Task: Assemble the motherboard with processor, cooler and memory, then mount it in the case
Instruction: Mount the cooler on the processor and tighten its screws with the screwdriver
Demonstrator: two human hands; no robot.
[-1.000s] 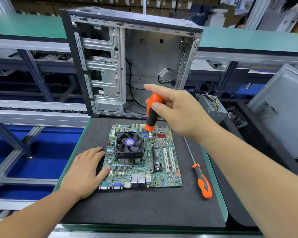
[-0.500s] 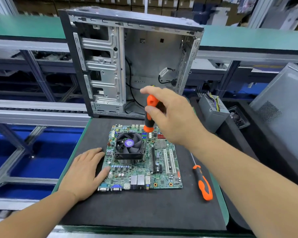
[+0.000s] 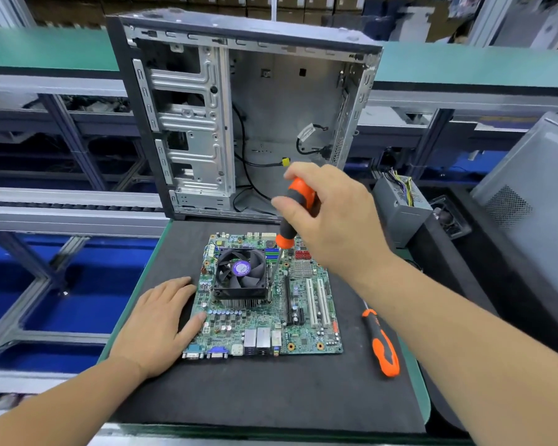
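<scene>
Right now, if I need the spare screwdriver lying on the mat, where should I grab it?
Grip the spare screwdriver by its orange-and-black handle, coming from above with fingers across its width. It lies flat on the black mat right of the motherboard, handle toward you, thin shaft pointing away, clear on both sides.

Screwdriver (image 3: pixel 291 210) handle partly behind fingers (image 3: pixel 298 211)

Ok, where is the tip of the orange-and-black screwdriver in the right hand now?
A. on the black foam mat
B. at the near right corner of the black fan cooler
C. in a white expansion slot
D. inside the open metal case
B: the right hand holds the orange-and-black screwdriver upright, its shaft running down to the near right corner of the black fan cooler on the green motherboard.
</scene>
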